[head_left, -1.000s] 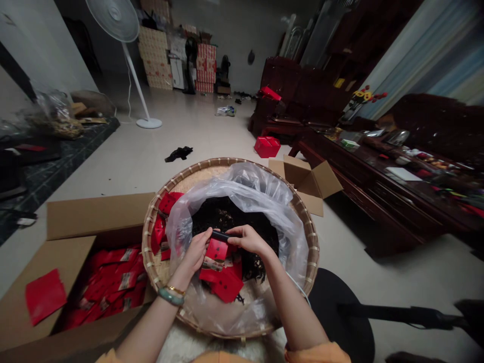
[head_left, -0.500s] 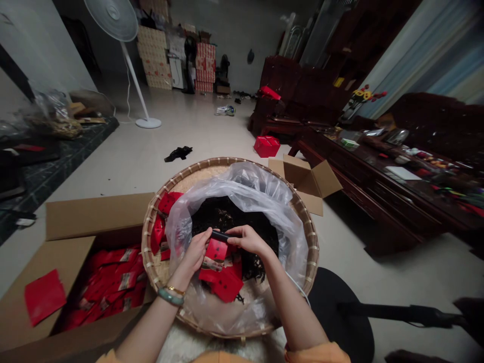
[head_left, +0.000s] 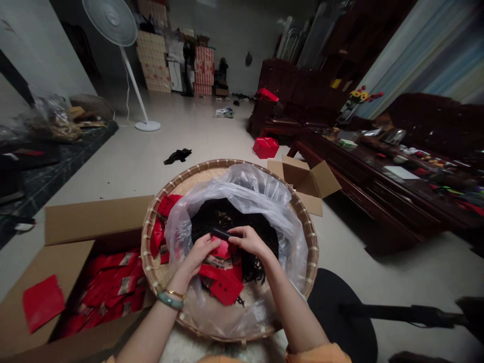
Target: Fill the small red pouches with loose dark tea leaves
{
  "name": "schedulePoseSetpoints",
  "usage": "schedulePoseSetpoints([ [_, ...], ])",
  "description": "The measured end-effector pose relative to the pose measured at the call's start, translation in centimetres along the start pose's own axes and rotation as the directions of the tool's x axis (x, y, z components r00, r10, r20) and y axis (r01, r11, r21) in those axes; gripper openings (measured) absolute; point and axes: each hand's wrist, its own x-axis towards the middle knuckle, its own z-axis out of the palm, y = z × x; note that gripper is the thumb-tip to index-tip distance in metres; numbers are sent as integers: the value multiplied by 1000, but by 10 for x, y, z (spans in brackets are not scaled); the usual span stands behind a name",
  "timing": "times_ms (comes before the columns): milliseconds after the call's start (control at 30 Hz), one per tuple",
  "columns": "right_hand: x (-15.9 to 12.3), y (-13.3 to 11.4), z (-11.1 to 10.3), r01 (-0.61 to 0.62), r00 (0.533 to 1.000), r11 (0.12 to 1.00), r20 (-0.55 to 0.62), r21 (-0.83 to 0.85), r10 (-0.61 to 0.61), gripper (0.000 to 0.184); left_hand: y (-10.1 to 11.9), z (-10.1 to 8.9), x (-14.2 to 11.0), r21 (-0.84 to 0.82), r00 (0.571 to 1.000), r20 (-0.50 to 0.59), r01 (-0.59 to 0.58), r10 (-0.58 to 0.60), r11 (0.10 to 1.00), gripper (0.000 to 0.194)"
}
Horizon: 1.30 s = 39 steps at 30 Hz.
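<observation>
The left hand and right hand meet low over the tray, their fingertips pinching the two ends of a short black rod-shaped object between them. A green bangle and a thin gold bracelet circle the left wrist. Just below the hands, red packets lie on dark, loose tea leaves, which fill a clear plastic bag spread open in a round woven bamboo tray. More red packets sit between bag and rim.

To the left, an open cardboard carton holds rows of red packets. Beyond the tray stand a small open carton and a red box. A dark wooden counter runs along the right, and a white standing fan and stacked cartons stand far off.
</observation>
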Motion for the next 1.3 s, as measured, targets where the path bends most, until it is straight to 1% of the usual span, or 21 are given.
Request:
schedulePoseSetpoints([
  [67, 0, 0, -2, 2, 1000, 1000, -24, -10, -2, 32, -1, 1, -1, 83, 1000, 8, 0, -1, 997, 41],
  [133, -2, -1, -5, 13, 999, 1000, -34, -11, -13, 36, -1, 2, -1, 145, 1000, -22, 12, -9, 989, 39],
  [200, -6, -4, -8, 0, 1000, 1000, -13, 18, 0, 41, 1, 4, -2, 182, 999, -42, 25, -17, 983, 40],
  [300, -13, -6, -14, -36, 998, 990, 58, 139, 28, 43, 3, 6, -3, 223, 999, -38, 20, -12, 975, 40],
  [367, -18, -7, -19, -36, 997, 970, 81, 242, 16, 43, 4, 6, -4, 265, 1000, -23, -5, 11, 964, 40],
  [467, -25, -5, -29, -9, 998, 922, 56, 387, -14, 46, 5, 4, -5, 313, 999, -6, -46, 51, 949, 39],
  [533, -30, -3, -36, 27, 999, 912, 7, 410, -33, 48, 6, 3, -5, 304, 998, -23, -48, 57, 951, 41],
  [633, -36, -3, -40, 53, 998, 955, -45, 291, -42, 49, 7, 7, -7, 276, 998, -30, -45, 55, 960, 41],
  [733, -39, -7, -32, 66, 997, 989, -58, 135, -59, 46, 9, 16, -11, 254, 999, 6, -43, 43, 966, 41],
  [800, -39, -10, -25, 93, 993, 993, -79, 70, -87, 41, 9, 22, -14, 240, 1000, 21, -26, 22, 971, 41],
  [900, -38, -11, -16, 128, 987, 991, -98, 34, -124, 32, 9, 27, -17, 230, 1000, 23, -5, -1, 973, 41],
  [967, -38, -11, -14, 141, 985, 990, -107, 18, -139, 30, 8, 28, -17, 223, 1000, 20, 16, -21, 975, 42],
  [1067, -38, -11, -14, 115, 991, 993, -64, 2, -114, 31, 5, 27, -13, 203, 998, -37, 54, -47, 978, 40],
  [1133, -39, -10, -16, 82, 996, 997, -44, -2, -82, 36, 3, 25, -10, 182, 996, -84, 38, -23, 983, 38],
  [1167, -39, -9, -18, 72, 995, 997, -67, -13, -73, 38, 3, 25, -8, 167, 995, -99, 17, 0, 986, 38],
  [1200, -40, -6, -20, 64, 990, 997, -121, -41, -68, 41, 3, 24, -7, 148, 994, -110, -8, 25, 989, 37],
  [1233, -41, -3, -23, 52, 977, 994, -200, -92, -69, 42, 3, 23, -6, 127, 992, -120, -29, 44, 992, 37],
  [1300, -43, 7, -29, -16, 932, 969, -354, -248, -75, 43, 6, 22, -6, 84, 987, -148, -56, 68, 995, 37],
])
